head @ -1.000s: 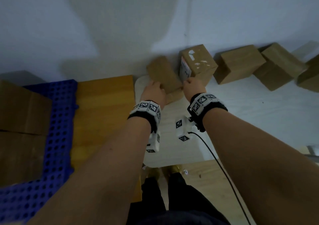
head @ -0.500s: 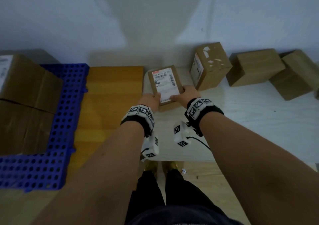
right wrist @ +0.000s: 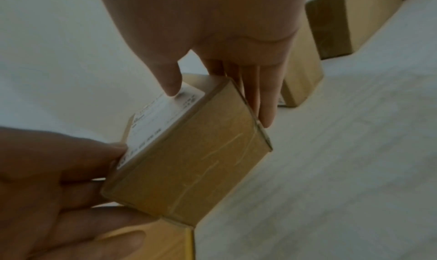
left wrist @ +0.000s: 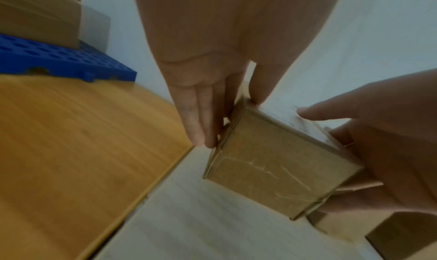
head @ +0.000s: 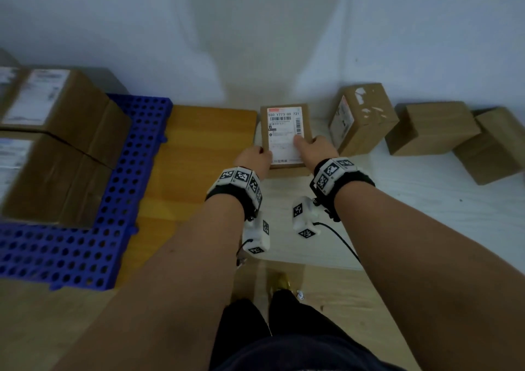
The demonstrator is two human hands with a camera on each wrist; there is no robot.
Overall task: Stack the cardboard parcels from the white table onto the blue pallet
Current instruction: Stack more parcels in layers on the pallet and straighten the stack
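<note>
Item: labelled parcel [head: 285,136], label up, lifted just above counter [head: 412,200] by its left edge. Your left hand [head: 251,159] & right hand [head: 316,150] each grip a side, thumbs on top. Blue pallet [head: 85,245] to the left w/ 2 stacked boxes [head: 56,149].

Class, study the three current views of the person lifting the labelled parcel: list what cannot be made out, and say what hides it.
- Small print on the white shipping label of the held brown cardboard parcel: head view, too small.
- Parcel's underside: every view, faces away.
- Brown cardboard parcels on the blue perforated plastic pallet: head view, cut by the left edge, labels blurred.
- Rightmost parcel on the white table: cut by the right edge.
</note>
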